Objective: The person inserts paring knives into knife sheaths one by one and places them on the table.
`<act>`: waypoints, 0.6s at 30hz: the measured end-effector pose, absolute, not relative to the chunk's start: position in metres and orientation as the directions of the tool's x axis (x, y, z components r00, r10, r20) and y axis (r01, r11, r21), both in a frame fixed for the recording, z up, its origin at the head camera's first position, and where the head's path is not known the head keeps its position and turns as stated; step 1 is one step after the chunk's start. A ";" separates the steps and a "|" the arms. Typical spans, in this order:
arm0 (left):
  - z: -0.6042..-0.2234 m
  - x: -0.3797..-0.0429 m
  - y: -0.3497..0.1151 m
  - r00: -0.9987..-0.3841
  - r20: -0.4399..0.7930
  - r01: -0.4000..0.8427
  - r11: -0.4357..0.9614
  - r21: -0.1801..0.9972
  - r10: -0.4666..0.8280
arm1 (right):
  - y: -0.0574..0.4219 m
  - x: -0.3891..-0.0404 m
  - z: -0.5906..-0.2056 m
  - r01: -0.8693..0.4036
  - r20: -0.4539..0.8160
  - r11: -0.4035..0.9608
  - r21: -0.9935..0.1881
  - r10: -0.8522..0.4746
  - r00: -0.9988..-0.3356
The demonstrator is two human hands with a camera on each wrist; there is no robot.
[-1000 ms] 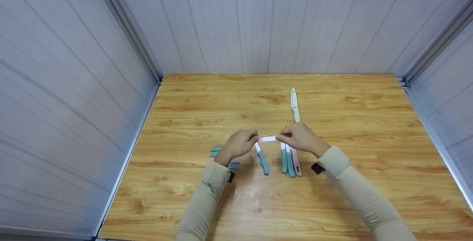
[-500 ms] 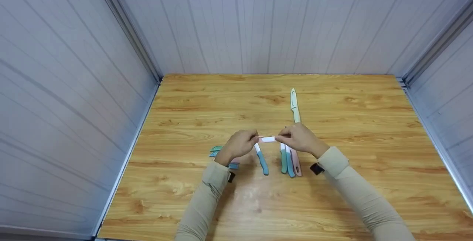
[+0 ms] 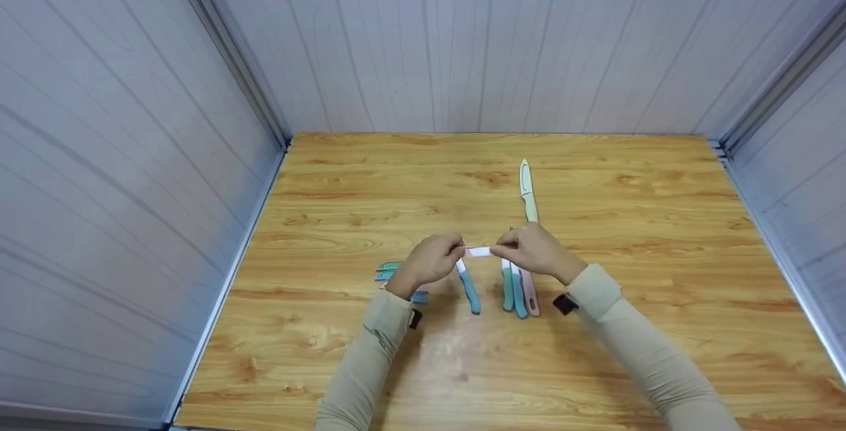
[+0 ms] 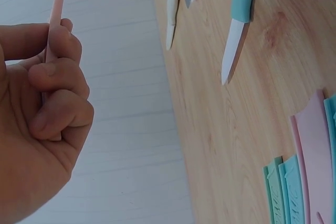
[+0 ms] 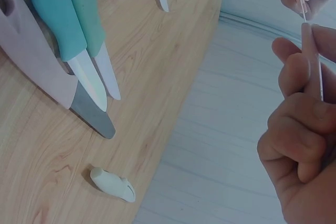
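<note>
Lying at the far left of the wooden tabletop (image 3: 291, 352) are a green cover (image 4: 275, 190), a blue cover (image 4: 293, 190), a pink cover (image 4: 317, 153) and another blue cover (image 4: 332, 111), side by side. Next, the left hand (image 3: 429, 260) is raised above the surface; thumb and forefinger pinch a slim pink piece (image 4: 56, 10), remaining fingers curled in. Near it, a lone blue-handled knife (image 3: 470, 292) lies flat, tip directed away from the person. In the air between the hands, a white blade (image 3: 480, 252) spans the gap; whether its left end enters the pink piece cannot be determined. Further right, a green-handled knife (image 3: 507, 288), a second blue-handled knife (image 3: 518, 293) and a pink-handled tool (image 3: 528, 285) with a grey blade lie close together. Behind this group: a cream knife (image 3: 527, 188). The right hand (image 3: 538, 249), also raised, pinches a second pink piece (image 5: 309, 43) between thumb and forefinger, other fingers curled.
</note>
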State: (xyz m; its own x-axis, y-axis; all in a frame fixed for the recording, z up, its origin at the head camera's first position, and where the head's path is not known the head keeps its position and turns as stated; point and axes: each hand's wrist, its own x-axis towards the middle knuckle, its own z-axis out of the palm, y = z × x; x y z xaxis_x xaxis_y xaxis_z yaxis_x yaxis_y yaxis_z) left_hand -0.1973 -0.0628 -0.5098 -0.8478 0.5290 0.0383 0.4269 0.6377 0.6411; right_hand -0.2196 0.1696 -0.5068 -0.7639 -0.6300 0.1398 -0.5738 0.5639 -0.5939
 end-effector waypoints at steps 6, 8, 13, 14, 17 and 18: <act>-0.512 -0.197 -0.062 -0.851 0.049 0.434 0.648 0.626 0.523 | 0.169 -0.218 -0.505 -0.568 0.136 0.569 -0.594 -0.625 -0.769; -0.512 -0.197 -0.061 -0.853 0.052 0.436 0.653 0.619 0.520 | 0.169 -0.218 -0.505 -0.571 0.137 0.569 -0.592 -0.627 -0.767; -0.511 -0.196 -0.061 -0.853 0.038 0.429 0.658 0.619 0.520 | 0.170 -0.217 -0.506 -0.584 0.144 0.561 -0.587 -0.638 -0.757; -0.511 -0.196 -0.061 -0.854 0.031 0.425 0.660 0.620 0.520 | 0.170 -0.217 -0.506 -0.587 0.146 0.558 -0.587 -0.639 -0.755; -0.511 -0.196 -0.061 -0.854 0.015 0.418 0.668 0.616 0.520 | 0.170 -0.217 -0.507 -0.597 0.154 0.554 -0.580 -0.645 -0.748; -0.511 -0.196 -0.061 -0.854 0.012 0.417 0.671 0.613 0.519 | 0.170 -0.217 -0.507 -0.602 0.156 0.555 -0.574 -0.647 -0.746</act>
State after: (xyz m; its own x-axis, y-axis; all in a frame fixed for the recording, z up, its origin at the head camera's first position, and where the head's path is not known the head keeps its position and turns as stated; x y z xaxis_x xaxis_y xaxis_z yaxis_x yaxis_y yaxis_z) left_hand -0.1962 -0.0611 -0.5105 -0.8544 0.5194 0.0124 0.4169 0.6712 0.6129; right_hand -0.2173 0.1701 -0.5068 -0.7461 -0.6472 0.1563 -0.6020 0.5555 -0.5736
